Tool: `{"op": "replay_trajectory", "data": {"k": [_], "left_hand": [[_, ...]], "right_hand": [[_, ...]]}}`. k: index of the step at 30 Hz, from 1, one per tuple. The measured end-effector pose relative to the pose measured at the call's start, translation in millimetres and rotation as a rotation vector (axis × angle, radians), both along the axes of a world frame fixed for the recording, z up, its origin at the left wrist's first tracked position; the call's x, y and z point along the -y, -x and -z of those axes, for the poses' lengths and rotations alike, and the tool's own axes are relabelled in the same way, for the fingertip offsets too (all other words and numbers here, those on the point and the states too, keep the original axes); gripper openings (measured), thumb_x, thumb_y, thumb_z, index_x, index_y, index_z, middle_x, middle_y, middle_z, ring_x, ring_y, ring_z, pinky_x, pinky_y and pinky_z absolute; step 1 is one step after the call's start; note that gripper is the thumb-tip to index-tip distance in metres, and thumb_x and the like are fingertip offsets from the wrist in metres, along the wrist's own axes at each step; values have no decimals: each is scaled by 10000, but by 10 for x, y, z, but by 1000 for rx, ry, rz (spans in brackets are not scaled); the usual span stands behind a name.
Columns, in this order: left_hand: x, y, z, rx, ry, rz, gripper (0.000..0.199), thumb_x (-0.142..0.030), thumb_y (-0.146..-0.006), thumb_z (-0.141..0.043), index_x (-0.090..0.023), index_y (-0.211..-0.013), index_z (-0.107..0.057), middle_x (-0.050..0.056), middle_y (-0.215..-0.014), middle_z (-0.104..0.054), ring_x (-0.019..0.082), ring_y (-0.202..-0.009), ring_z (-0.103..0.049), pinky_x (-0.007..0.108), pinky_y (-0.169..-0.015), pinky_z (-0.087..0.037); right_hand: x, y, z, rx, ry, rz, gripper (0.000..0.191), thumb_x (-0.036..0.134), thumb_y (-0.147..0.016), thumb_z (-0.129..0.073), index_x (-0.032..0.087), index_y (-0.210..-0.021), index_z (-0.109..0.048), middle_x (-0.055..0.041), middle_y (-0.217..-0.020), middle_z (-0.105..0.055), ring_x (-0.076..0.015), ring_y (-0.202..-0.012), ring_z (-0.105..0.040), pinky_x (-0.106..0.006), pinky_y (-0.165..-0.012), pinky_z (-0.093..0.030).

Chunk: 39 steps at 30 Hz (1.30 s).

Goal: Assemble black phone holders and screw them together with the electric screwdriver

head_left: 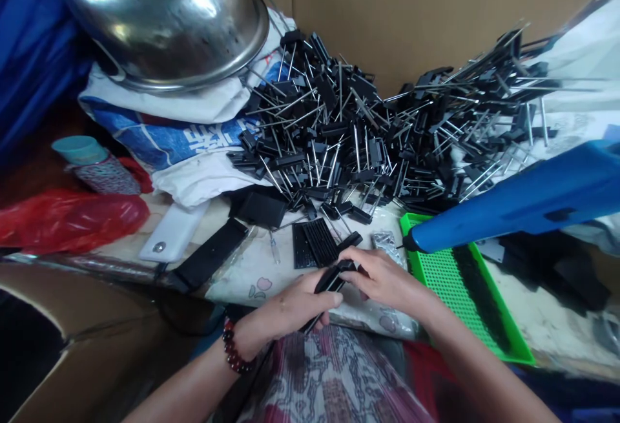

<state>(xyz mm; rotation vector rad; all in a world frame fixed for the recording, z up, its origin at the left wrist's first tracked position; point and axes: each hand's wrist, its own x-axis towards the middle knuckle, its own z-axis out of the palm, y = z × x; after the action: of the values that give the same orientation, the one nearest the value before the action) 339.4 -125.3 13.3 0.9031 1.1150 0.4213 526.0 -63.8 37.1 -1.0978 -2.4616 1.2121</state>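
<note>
At the tabletop's [537, 323] left are a bottle [107, 174], a white device [173, 232] and, farther back, an upturned bowl [169, 19]. In the middle, nearer than a pile [334, 129] of black parts and rods, the left hand's [298, 300] grip is closed around a black piece [331, 277], whose upper end the right hand's [378, 274] grip pinches. Rightward, a blue driver [508, 197] reaches over a green basket [438, 274].

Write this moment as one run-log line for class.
left hand: holding black part | right hand: at its far end | ahead: heaped black pieces with rods | right side: green tray
</note>
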Motion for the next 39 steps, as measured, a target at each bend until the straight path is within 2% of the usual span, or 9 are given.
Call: {"op": "replay_trajectory", "data": {"k": [5, 15, 22, 24, 26, 29, 31, 36, 39], "left_hand": [[-5, -8, -57, -82, -145, 79, 351, -311, -815, -524, -148, -1116, -605, -26, -559, -568, 142, -493, -529, 243, -507, -423], [66, -6, -41, -203, -287, 130, 280, -341, -866, -455, -167, -998, -629, -23, -587, -571, 145, -513, -547, 234, -528, -407], [57, 1, -7, -294, -414, 135, 259, -283, -865, -433, -190, -1023, -615, -30, -613, -562, 146, -557, -518, 252, -574, -392], [44, 18, 10, -253, -358, 112, 232, -264, -852, -434, -181, -975, -611, -27, -605, -567, 143, -543, -525, 254, -560, -404], [27, 43, 18, -129, -220, 69, 205, -278, -842, -451, -177, -946, -595, -11, -660, -609, 137, -533, -551, 247, -523, -419], [1, 83, 4, 52, -6, -5, 214, -329, -820, -516, -174, -958, -565, 30, -790, -666, 130, -529, -591, 232, -472, -434], [-12, 102, -17, 101, 68, -38, 233, -334, -800, -552, -170, -966, -553, 40, -790, -676, 128, -520, -603, 224, -460, -441], [-29, 102, -57, 85, 90, -22, 216, -330, -805, -544, -152, -927, -556, 19, -640, -637, 126, -502, -587, 207, -449, -435], [-37, 94, -30, 75, 44, 0, 220, -329, -804, -544, -159, -943, -544, 25, -699, -649, 122, -513, -588, 210, -452, -438]], "right_hand": [[64, -47, 25, 52, -81, -31, 116, 221, -920, -492, 209, -998, -577, -27, -841, -659, -187, -772, -618, -300, -663, -433], [106, -15, 70, 97, -39, -12, 43, 219, -902, -530, 210, -940, -547, -20, -797, -644, -189, -726, -598, -293, -646, -403], [80, 38, 102, 111, -31, -35, 76, 251, -890, -562, 199, -944, -551, -25, -830, -645, -204, -773, -613, -296, -671, -417], [66, 51, 84, 119, -40, -34, 116, 236, -894, -551, 194, -1002, -563, -35, -862, -663, -208, -791, -623, -301, -689, -431], [49, 50, 56, 126, -55, -45, 225, 214, -902, -525, 198, -1124, -554, -53, -940, -681, -214, -838, -635, -313, -731, -452], [26, 22, 28, 131, -61, -99, 438, 187, -898, -501, 235, -1330, -451, -76, -1114, -670, -229, -950, -640, -336, -809, -474], [21, 0, 32, 128, -29, -133, 522, 175, -896, -489, 258, -1399, -378, -79, -1187, -651, -237, -1001, -637, -347, -841, -483], [51, -21, 71, 129, 26, -104, 513, 167, -900, -470, 257, -1396, -373, -93, -1232, -630, -270, -1072, -621, -386, -878, -483], [64, -41, 70, 138, 36, -99, 495, 195, -911, -467, 267, -1390, -368, -91, -1202, -635, -271, -1040, -627, -396, -855, -488]]}}
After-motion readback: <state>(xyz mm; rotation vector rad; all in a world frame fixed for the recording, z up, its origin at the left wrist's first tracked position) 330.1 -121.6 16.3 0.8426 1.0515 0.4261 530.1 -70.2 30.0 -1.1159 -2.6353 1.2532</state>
